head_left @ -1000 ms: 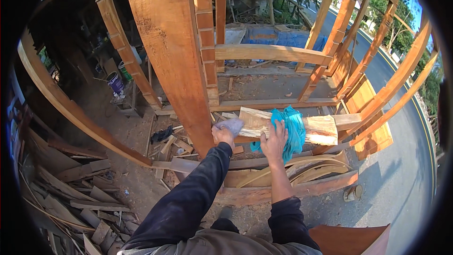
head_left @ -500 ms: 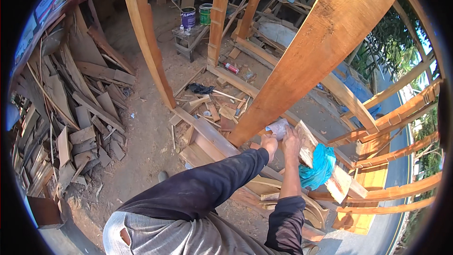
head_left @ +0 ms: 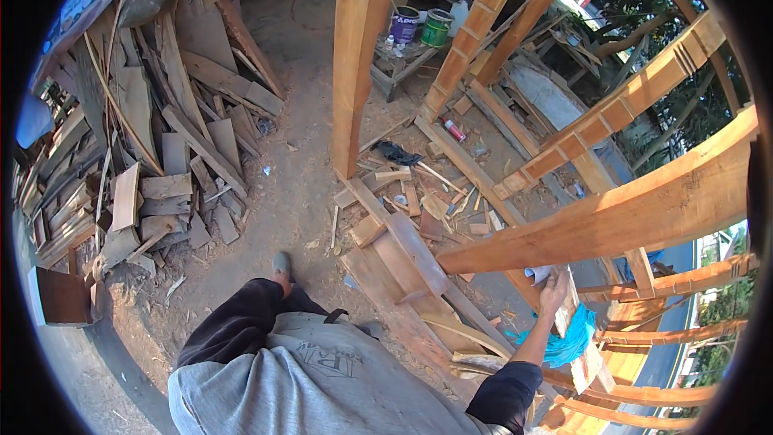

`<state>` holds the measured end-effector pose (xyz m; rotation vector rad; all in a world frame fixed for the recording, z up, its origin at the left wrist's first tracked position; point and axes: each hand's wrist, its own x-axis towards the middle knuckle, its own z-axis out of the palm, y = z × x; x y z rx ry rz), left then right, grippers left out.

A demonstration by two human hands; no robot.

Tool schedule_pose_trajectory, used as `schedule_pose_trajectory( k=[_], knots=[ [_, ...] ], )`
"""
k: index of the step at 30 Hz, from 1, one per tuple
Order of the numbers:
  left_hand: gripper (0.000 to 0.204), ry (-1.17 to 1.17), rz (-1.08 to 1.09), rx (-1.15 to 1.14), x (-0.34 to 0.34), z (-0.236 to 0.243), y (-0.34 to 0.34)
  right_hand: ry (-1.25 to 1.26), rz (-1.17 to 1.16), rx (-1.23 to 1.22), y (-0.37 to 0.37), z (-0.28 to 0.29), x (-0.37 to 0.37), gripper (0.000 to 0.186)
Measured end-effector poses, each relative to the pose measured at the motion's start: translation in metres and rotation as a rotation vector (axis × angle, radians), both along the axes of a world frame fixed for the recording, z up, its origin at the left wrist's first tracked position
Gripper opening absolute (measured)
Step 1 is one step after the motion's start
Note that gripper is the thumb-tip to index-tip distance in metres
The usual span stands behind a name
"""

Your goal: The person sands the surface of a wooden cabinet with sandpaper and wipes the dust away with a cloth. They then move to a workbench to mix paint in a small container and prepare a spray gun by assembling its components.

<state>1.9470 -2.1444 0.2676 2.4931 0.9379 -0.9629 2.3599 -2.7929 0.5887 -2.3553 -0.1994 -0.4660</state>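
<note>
My right hand reaches out at the right, its fingers closed on a curled pale sheet like a rolled piece of paper. The hand is beside the upper end of a short rough plank. A turquoise cloth-like bundle is wrapped round that plank, just below the hand. Just above the sheet, a broad wooden beam slants across the right. My left arm hangs low at my left side in a dark sleeve; what seems to be my left hand shows small near a grey shoe, its fingers not readable.
Upright timber posts and notched curved ribs form a frame. Wood offcuts litter the ground inside it. Loose boards are heaped at the left. Paint cans stand on a small wooden bench at the back.
My left arm has drawn back from the curled sheet to my left side. My right hand stays at the sheet. The view has shifted, so the frame now appears farther right.
</note>
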Motion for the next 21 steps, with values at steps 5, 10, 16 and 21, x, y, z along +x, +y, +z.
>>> schedule_pose_trajectory(
  k=[5,10,16,21],
  knots=[
    [0.056,0.058,0.001,-0.079,-0.032,0.014,0.135,-0.321,-0.732,-0.253,0.025,-0.014,-0.086,0.043],
    [0.082,-0.019,0.972,-0.631,-0.051,-0.017,0.167,0.920,-0.719,-0.353,0.196,-0.166,-0.205,0.044],
    [0.067,0.043,0.788,-1.074,-0.002,0.058,0.256,1.997,-0.245,0.715,0.516,-0.188,-0.177,0.040],
    [0.057,-0.459,1.021,-0.961,0.112,0.104,0.410,1.462,0.500,1.085,0.697,-0.072,-0.009,0.055]
  ],
)
